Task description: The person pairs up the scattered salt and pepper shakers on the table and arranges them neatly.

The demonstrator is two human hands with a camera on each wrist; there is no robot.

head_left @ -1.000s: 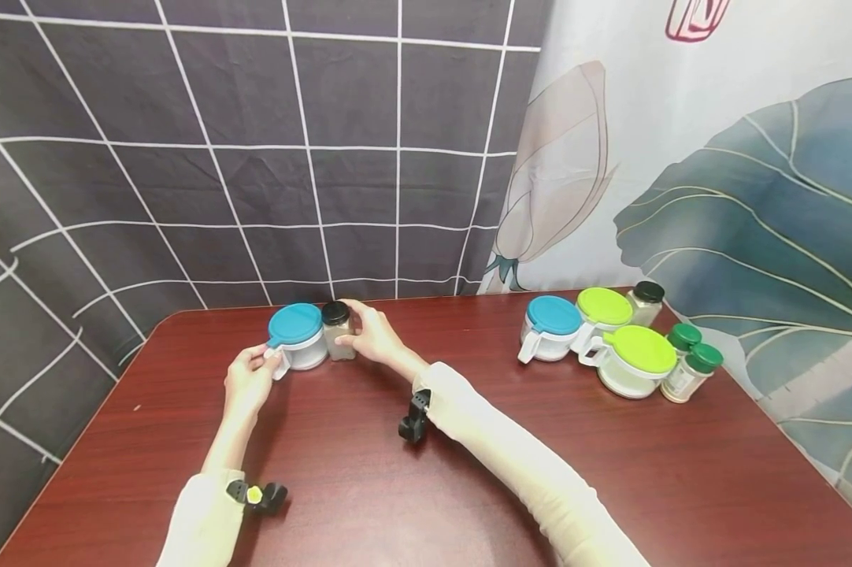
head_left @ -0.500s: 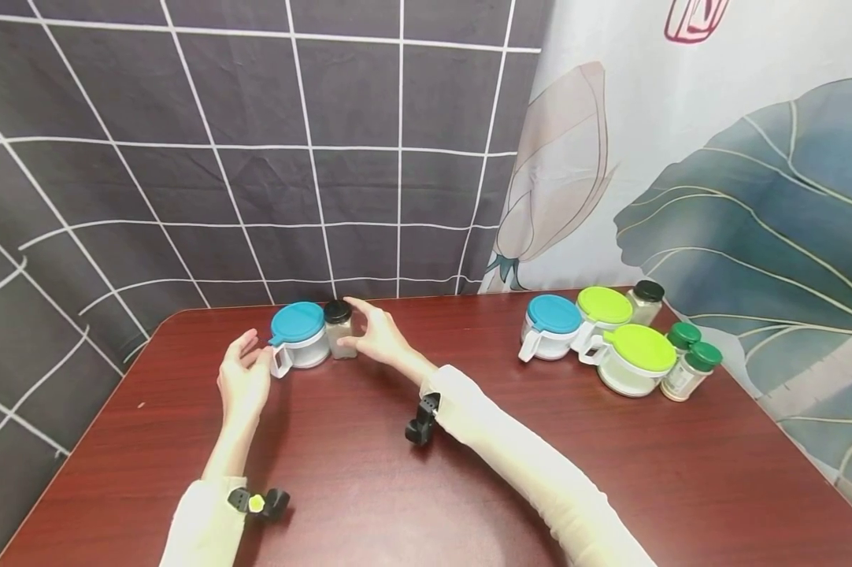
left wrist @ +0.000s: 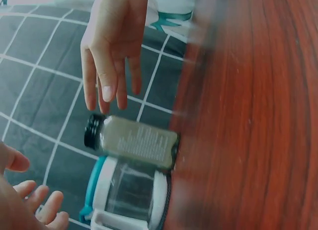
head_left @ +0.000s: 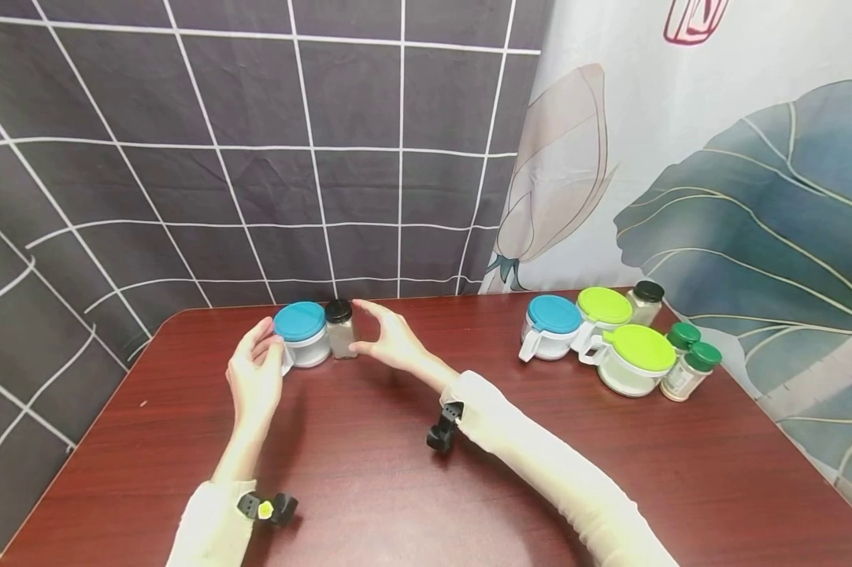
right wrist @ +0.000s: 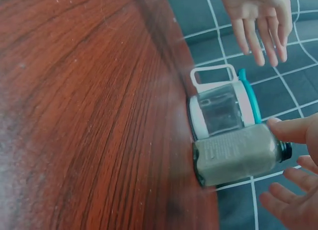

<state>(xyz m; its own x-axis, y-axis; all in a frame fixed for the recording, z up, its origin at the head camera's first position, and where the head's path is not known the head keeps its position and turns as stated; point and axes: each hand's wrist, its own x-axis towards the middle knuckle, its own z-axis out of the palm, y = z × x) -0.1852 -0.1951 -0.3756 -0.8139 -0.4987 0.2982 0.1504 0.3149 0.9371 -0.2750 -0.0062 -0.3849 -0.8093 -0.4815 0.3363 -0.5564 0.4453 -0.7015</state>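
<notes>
A glass seasoning pot with a blue lid and white handle (head_left: 308, 350) stands upright near the table's back edge. Right beside it is a spice jar with a black cap (head_left: 342, 340), filled with something pale. My left hand (head_left: 254, 382) is at the pot's handle side, its fingers loose and spread, gripping nothing. On the jar's other side, my right hand (head_left: 398, 345) has thumb and fingers apart, the thumb close to the jar. In the right wrist view the spice jar (right wrist: 236, 158) sits against the seasoning pot (right wrist: 221, 111).
To the right on the red-brown table (head_left: 398, 488) is a cluster: another blue-lidded pot (head_left: 552, 316), two lime-lidded pots (head_left: 639, 350), a black-capped jar (head_left: 644, 305) and two green-capped shakers (head_left: 688, 374). A dark gridded curtain (head_left: 256, 94) hangs behind.
My left hand has let go of the pot's handle and loosened. My right hand has drawn back to the right from the spice jar. Pot and jar stay side by side.
</notes>
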